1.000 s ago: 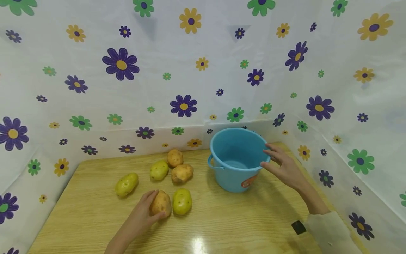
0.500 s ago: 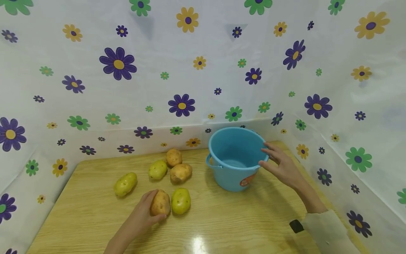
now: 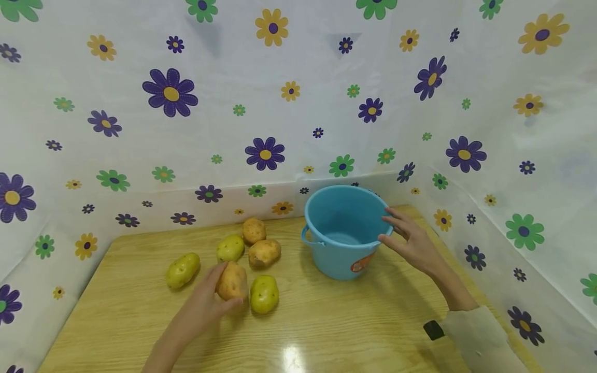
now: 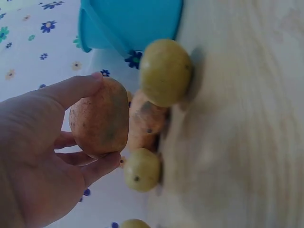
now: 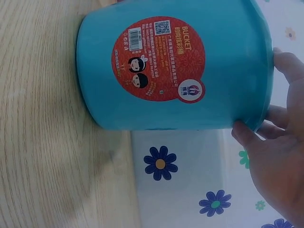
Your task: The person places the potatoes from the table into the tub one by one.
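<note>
My left hand [image 3: 205,303] holds a light-brown potato [image 3: 231,281] between thumb and fingers. In the left wrist view this potato [image 4: 102,118] hangs above the table, beside the others. A yellow-green potato [image 3: 264,294] lies just to its right on the tabletop. At the right stands an upright blue bucket [image 3: 338,261], nothing showing inside it. My right hand [image 3: 412,243] grips the bucket's right rim, fingertips reaching over the edge. In the right wrist view the thumb presses near the rim of the bucket [image 5: 161,111], below a red label [image 5: 161,57].
Behind the held potato lie two yellow-green potatoes [image 3: 183,270] and two brown potatoes [image 3: 264,253] on the wooden table [image 3: 326,331]. A flowered white sheet [image 3: 210,140] walls in the back and both sides. The bucket's handle [image 3: 308,238] hangs down on its left side.
My left hand has raised the brown potato off the table and shifted it slightly back. My right hand stays at the bucket's rim. The whole view has drifted a little.
</note>
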The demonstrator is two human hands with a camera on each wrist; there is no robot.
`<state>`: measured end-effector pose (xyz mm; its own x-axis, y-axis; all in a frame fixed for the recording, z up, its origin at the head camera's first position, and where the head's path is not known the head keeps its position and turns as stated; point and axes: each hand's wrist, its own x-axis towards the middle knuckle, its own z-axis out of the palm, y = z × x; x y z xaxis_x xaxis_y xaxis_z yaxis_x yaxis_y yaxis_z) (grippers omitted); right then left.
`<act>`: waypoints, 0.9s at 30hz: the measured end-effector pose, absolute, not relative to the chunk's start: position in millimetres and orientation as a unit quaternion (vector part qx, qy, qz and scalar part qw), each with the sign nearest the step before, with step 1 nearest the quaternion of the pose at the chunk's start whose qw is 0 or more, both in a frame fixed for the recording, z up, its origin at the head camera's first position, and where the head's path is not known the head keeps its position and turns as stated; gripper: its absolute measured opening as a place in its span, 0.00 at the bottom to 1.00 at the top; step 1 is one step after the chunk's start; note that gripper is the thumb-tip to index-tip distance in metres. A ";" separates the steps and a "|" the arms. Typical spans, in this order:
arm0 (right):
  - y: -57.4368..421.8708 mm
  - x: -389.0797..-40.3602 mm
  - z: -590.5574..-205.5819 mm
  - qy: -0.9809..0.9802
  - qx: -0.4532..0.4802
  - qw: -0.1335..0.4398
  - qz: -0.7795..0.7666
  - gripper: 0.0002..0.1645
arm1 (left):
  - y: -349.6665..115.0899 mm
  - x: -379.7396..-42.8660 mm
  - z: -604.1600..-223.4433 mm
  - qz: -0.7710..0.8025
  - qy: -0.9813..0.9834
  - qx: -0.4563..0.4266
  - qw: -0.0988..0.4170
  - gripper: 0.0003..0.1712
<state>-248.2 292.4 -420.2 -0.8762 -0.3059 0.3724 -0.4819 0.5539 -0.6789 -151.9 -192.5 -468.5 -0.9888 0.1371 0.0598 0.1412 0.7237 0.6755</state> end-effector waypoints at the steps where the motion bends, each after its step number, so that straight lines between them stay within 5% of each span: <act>1: 292.8 -248.5 -420.3 -0.876 0.224 0.106 0.414 0.33 | -192.0 -152.9 -463.8 -0.364 -0.928 -0.081 0.007 0.53; 11: 294.1 -248.3 -419.1 -0.875 0.224 0.105 0.416 0.33 | -181.2 -166.3 -419.1 -0.346 -0.925 -0.142 0.063 0.50; 27: 293.0 -246.9 -418.7 -0.872 0.225 0.098 0.423 0.34 | -119.9 -195.8 -361.3 -0.388 -0.899 -0.197 0.054 0.53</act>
